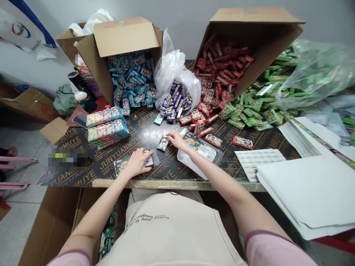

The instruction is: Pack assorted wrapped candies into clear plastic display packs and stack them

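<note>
My left hand (138, 163) lies on a clear plastic packet with a printed card (121, 165) near the table's front edge, fingers bent over it. My right hand (176, 140) reaches forward and pinches a small purple packet (163, 143) on the dark tabletop. Just right of that hand lies another clear packet with a printed card (200, 147). Behind it, a white plastic bag (173, 70) spills purple packets (174, 103).
A tipped carton of blue packets (133, 79) stands at back left, a tipped carton of red packets (222, 70) at back right, green packets (255, 107) beside it. Stacked colourful boxes (107, 127) sit left. White sheets (305, 188) cover the right. An open carton (52, 225) stands below the table edge.
</note>
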Demonstrator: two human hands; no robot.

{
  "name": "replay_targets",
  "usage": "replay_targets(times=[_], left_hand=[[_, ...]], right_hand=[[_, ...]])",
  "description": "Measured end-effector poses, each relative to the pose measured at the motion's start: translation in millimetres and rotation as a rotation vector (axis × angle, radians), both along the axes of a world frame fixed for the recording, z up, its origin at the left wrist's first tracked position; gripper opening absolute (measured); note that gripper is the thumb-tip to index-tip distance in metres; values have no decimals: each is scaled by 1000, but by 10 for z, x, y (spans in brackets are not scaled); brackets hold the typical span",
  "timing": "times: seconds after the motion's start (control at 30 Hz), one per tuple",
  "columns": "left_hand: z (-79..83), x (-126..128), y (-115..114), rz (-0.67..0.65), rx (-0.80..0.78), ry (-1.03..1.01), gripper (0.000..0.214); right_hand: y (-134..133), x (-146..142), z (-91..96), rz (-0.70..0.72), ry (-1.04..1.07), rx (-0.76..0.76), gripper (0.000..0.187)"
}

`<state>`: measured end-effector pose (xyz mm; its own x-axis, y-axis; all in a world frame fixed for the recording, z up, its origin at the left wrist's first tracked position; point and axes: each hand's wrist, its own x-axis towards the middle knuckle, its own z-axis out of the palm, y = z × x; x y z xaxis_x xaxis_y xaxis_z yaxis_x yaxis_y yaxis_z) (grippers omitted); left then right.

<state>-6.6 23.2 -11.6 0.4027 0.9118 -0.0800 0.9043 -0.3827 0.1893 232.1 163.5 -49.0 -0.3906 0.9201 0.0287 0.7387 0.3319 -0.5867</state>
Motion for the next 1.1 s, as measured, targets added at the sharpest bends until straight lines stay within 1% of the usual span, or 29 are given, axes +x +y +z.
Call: replay_targets(times=[0.03, 0.07, 0.13, 0.17, 0.2, 0.27, 0.33, 0.4, 0.47, 0.57, 0.67, 0.77, 0.87, 0.97, 1.03, 1.1], left_hand=[[2, 4, 3, 11, -8, 0, 75], [1, 4, 7, 25, -11, -6, 76], [-7, -6, 23, 50, -11, -26, 80], [-14, -12, 34, 56, -9, -39, 82], [-22, -18, 45, 60, -7, -52, 82], [-41, -22, 67, 65, 1, -74, 83], [-62, -23, 81, 77, 19, -93, 83], [-83, -23, 83, 104, 36, -125, 85], [-98, -22, 77, 130, 41, -187, 90], [-98, -9, 68, 126, 40, -319, 100], [-67, 16, 74, 91, 51, -423, 104], [-19, 46, 86, 33, 31, -470, 107], [22, 83, 89, -19, -3, -484, 111], [38, 127, 81, -22, -13, -500, 114], [37, 158, 74, -32, -18, -500, 113], [33, 188, 68, -73, -18, -481, 111]], right_hand=[[-73, 17, -30, 3, 9, 11, 31], [-144, 37, -50, 10, 12, 33, 41], [-272, 69, -70, 54, -21, 85, 75], [-326, 76, -72, 89, -55, 108, 88], [-372, 75, -71, 122, -89, 126, 94], [-445, 53, -53, 153, -113, 148, 91], [-504, 21, -4, 133, -39, 187, 82], [-574, -6, 84, 127, 69, 244, 79], [-668, -22, 194, 170, 133, 297, 79], [-832, -29, 328, 259, 87, 330, 75], [-962, -18, 385, 329, 34, 296, 75], [-1013, 10, 413, 381, 59, 241, 77], [-1001, 52, 461, 436, 88, 213, 76], [-973, 92, 526, 473, 93, 199, 77], [-961, 108, 570, 493, 66, 188, 79], [-955, 112, 603, 527, 8, 178, 79]])
